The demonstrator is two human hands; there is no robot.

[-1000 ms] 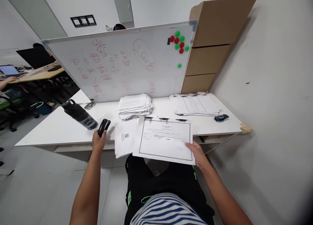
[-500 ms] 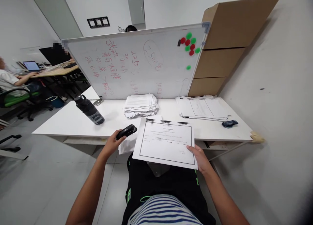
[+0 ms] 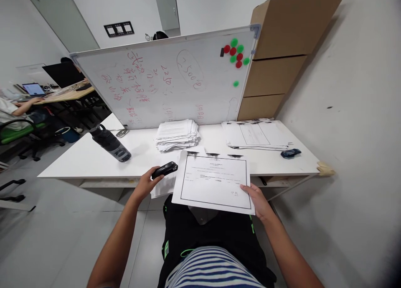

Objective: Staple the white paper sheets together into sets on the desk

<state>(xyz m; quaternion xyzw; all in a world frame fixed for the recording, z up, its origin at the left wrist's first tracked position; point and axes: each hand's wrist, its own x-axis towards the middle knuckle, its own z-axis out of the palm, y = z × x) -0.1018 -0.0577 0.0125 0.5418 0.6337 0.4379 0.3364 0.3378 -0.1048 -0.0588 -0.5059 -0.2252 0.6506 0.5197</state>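
My left hand (image 3: 145, 185) is closed around a black stapler (image 3: 164, 170), whose front end points right, close to the left edge of a sheet of paper (image 3: 216, 183). That sheet has a printed black border and dark marks along its top edge. My right hand (image 3: 257, 201) grips its lower right corner, thumb on top, and holds it tilted above my lap at the table's front edge. Beneath the stapler, more white paper (image 3: 161, 188) sticks out over the table edge, partly hidden by the held sheet.
On the white table (image 3: 140, 148) are a loose paper stack (image 3: 177, 135), a bordered paper stack (image 3: 257, 135), a dark bottle (image 3: 111, 144) and a small dark blue object (image 3: 290, 153). Behind stand a whiteboard (image 3: 163, 83) and cardboard boxes (image 3: 272, 79). A person (image 3: 12, 112) sits far left.
The stapler in my left hand has moved slightly right, nearer the sheet's left edge. The sheet stays in my right hand. The whole view has shifted a little.
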